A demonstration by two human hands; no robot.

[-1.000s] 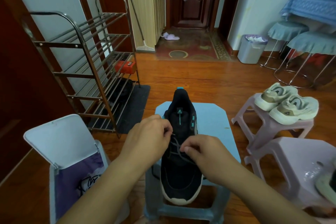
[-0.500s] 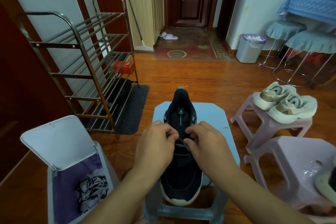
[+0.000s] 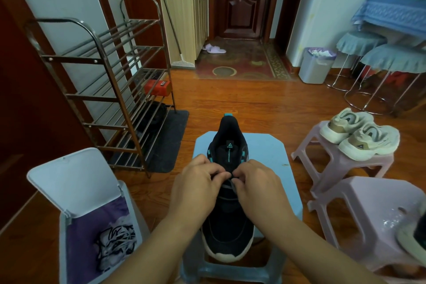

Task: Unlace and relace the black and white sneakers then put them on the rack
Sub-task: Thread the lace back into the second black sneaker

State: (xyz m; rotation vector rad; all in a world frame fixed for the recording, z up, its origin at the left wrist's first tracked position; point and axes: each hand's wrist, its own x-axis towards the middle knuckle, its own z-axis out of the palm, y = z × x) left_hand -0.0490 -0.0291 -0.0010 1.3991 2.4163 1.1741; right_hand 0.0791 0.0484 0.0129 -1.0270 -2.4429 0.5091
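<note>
A black sneaker [image 3: 229, 235] with a white sole and teal trim lies on a light blue stool [image 3: 272, 157], its toe toward me and its heel pointing away. My left hand [image 3: 198, 189] and my right hand [image 3: 258, 189] meet over the upper eyelets, fingers curled, each pinching the dark lace [image 3: 231, 183] near the tongue. The lace below my fingers is mostly hidden. The metal shoe rack [image 3: 110, 80] stands at the left against the wall. Part of a second black and white sneaker [image 3: 415, 240] shows at the right edge on a pink stool.
An open grey bin [image 3: 76, 191] with a purple liner stands at lower left. Two pink stools [image 3: 341, 163] at the right; the farther one carries a pair of cream sneakers [image 3: 362, 136]. A dark mat [image 3: 170, 136] lies under the rack, a red box [image 3: 158, 87] sits on its shelf.
Both hands have moved up the shoe toward the tongue and closer together, from apart over the middle laces to touching at the top eyelets.
</note>
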